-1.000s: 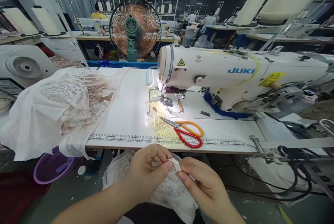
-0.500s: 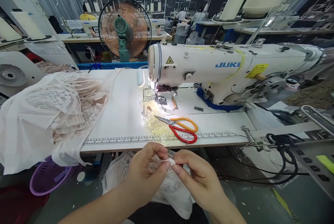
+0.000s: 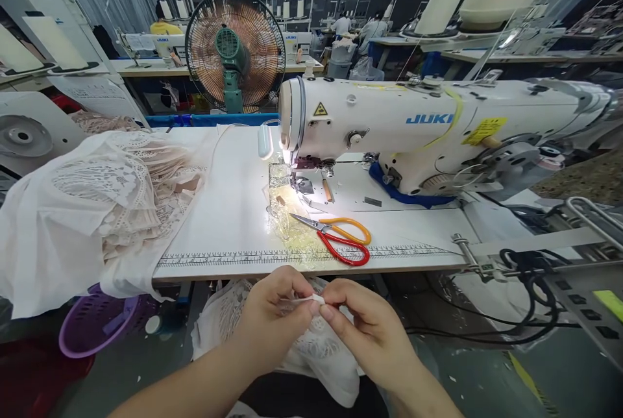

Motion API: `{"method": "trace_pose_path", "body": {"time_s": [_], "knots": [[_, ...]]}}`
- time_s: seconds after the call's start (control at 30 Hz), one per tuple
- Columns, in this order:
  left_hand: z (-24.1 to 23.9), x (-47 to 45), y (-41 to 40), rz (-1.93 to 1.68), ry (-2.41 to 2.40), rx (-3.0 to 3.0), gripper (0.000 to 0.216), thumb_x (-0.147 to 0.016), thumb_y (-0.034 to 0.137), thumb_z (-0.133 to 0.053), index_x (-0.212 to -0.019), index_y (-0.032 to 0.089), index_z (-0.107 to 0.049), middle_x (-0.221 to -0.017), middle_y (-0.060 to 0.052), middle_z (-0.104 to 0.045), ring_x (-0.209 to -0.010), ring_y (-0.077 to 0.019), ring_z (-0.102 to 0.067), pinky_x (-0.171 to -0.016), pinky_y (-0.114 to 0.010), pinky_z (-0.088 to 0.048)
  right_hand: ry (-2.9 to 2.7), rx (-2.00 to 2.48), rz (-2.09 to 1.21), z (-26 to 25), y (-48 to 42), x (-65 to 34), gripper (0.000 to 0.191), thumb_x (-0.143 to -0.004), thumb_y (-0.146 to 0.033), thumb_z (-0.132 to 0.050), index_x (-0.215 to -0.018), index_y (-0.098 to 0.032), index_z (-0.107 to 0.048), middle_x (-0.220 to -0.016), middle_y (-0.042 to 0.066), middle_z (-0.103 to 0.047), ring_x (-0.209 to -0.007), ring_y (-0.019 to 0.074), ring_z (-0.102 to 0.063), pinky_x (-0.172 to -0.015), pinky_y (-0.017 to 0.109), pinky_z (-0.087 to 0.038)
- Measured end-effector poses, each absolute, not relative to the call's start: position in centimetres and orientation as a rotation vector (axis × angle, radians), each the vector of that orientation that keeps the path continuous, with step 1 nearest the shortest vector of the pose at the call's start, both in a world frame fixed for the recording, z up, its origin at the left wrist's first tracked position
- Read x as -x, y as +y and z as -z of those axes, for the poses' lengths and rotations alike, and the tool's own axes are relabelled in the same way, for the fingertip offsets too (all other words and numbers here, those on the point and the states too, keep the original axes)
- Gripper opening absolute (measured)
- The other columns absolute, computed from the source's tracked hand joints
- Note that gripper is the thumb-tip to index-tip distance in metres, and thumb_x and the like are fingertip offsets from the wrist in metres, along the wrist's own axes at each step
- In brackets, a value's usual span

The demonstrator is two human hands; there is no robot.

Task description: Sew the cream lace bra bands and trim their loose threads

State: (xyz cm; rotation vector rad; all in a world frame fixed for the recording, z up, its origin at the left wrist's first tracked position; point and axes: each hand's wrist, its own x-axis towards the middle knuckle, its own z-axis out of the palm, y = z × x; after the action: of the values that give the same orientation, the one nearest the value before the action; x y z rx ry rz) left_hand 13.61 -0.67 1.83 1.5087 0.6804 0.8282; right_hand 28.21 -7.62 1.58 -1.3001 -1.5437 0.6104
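A white lace garment [image 3: 335,366] hangs over my lap below the table's front edge. My left hand [image 3: 275,314] pinches a narrow white edge of it between thumb and fingertips. Close beside it, my right hand [image 3: 363,324] pinches the same edge, so the fingertips of both hands nearly meet. Beyond my hands, scissors [image 3: 344,241] with one orange and one red handle lie on the table, blades pointing left. Behind them stands a white sewing machine [image 3: 379,116] with its lamp lit over the needle area.
A heap of white lace pieces [image 3: 129,200] covers the table's left side and hangs over its edge. A purple basket [image 3: 92,333] stands below. A ruler strip [image 3: 219,258] runs along the front edge. A fan [image 3: 233,51] stands behind. Black cables [image 3: 530,295] hang at right.
Both hands keep their pinch on the white edge, with only slight finger movement. The whole view has shifted a little.
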Motion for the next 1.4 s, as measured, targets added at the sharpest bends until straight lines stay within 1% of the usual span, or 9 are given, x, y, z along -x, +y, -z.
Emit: {"method": "trace_pose_path", "body": {"time_s": [0.17,0.3,0.5,0.7,0.83,0.93,1.07,1.17,1.4], "knots": [[-1.5,-13.2,-0.3,-0.79,0.605,-1.274,0.008,-0.072,0.021,-0.068,-0.07,0.018,-0.061,-0.085,-0.006,-0.068,-0.082,-0.019,-0.06,-0.072,-0.031,-0.046,-1.648,1.515,-0.431,-1.7,-7.1,-32.4,0.016,-0.091,-0.027,-0.046,-0.09,-0.021,-0.061,-0.083,0.004,-0.067,-0.076,0.017,-0.063,-0.067,0.027,-0.05],[-1.6,-12.6,0.1,-0.727,0.621,-1.135,0.015,-0.072,0.028,-0.07,-0.069,0.018,-0.059,-0.072,-0.005,-0.07,-0.082,-0.0218,-0.064,-0.071,-0.033,-0.049,-1.874,2.089,0.002,-0.6,-5.0,-37.0,0.021,-0.088,-0.019,-0.046,-0.101,-0.015,-0.062,-0.107,0.013,-0.067,-0.098,0.0256,-0.062,-0.084,0.037,-0.049],[-1.7,-12.0,0.5,-0.681,0.677,-1.212,0.018,-0.072,0.032,-0.07,-0.068,0.017,-0.061,-0.072,-0.006,-0.07,-0.08,-0.0213,-0.063,-0.065,-0.031,-0.049,-2.091,2.263,0.003,-0.4,-1.8,-37.8,0.019,-0.079,-0.008,-0.051,-0.09,-0.012,-0.066,-0.091,0.015,-0.069,-0.091,0.0332,-0.06,-0.077,0.042,-0.046],[-2.1,-11.7,0.4,-0.612,0.71,-1.25,0.016,-0.072,0.03,-0.067,-0.069,0.016,-0.062,-0.071,-0.006,-0.07,-0.073,-0.0196,-0.063,-0.061,-0.029,-0.048,-2.236,2.22,-0.134,-1.8,0.1,-37.2,0.035,-0.069,-0.001,-0.048,-0.097,-0.016,-0.061,-0.099,0.011,-0.065,-0.083,0.0242,-0.062,-0.066,0.03,-0.044],[-2.5,-11.4,0.5,-0.589,0.728,-1.228,0.017,-0.07,0.031,-0.068,-0.065,0.016,-0.061,-0.069,-0.006,-0.069,-0.073,-0.0202,-0.062,-0.063,-0.03,-0.048,-2.178,2.056,-0.28,-2.5,-2.7,-36.6,0.01,-0.073,-0.012,-0.048,-0.081,-0.019,-0.051,-0.082,0.008,-0.059,-0.068,0.0201,-0.056,-0.057,0.029,-0.041],[-2.6,-11.2,0.8,-0.569,0.739,-1.218,0.016,-0.068,0.03,-0.068,-0.064,0.017,-0.059,-0.066,-0.006,-0.068,-0.072,-0.0203,-0.062,-0.064,-0.031,-0.047,-2.028,1.678,-0.73,-2.3,-6.2,-34.9,0.003,-0.08,-0.023,-0.046,-0.078,-0.021,-0.045,-0.076,0.002,-0.053,-0.066,0.017,-0.05,-0.059,0.026,-0.041],[-2.3,-11.0,1.1,-0.51,0.731,-1.247,0.014,-0.069,0.028,-0.066,-0.065,0.017,-0.059,-0.065,-0.005,-0.068,-0.068,-0.0182,-0.06,-0.064,-0.031,-0.046,-1.902,1.647,-1.146,-0.9,-9.1,-32.6,0.048,-0.063,-0.054,-0.07,-0.066,-0.022,-0.035,-0.065,-0.005,-0.04,-0.057,0.0126,-0.034,-0.05,0.023,-0.03],[-2.0,-11.0,1.3,-0.47,0.725,-1.265,0.014,-0.071,0.028,-0.065,-0.065,0.017,-0.058,-0.065,-0.005,-0.068,-0.065,-0.0167,-0.058,-0.063,-0.03,-0.045,-1.887,1.632,-1.195,0.2,-9.5,-32.2,0.065,-0.051,-0.075,-0.066,-0.065,-0.022,-0.031,-0.066,-0.005,-0.035,-0.059,0.0126,-0.028,-0.051,0.024,-0.025],[-1.7,-11.2,1.6,-0.455,0.737,-1.314,0.011,-0.07,0.026,-0.063,-0.066,0.016,-0.06,-0.065,-0.005,-0.066,-0.068,-0.0174,-0.057,-0.067,-0.032,-0.046,-1.985,1.717,-1.207,0.1,-9.6,-32.7,0.064,-0.049,-0.063,-0.076,-0.064,-0.022,-0.03,-0.064,-0.007,-0.034,-0.057,0.0115,-0.025,-0.05,0.024,-0.021]]}}
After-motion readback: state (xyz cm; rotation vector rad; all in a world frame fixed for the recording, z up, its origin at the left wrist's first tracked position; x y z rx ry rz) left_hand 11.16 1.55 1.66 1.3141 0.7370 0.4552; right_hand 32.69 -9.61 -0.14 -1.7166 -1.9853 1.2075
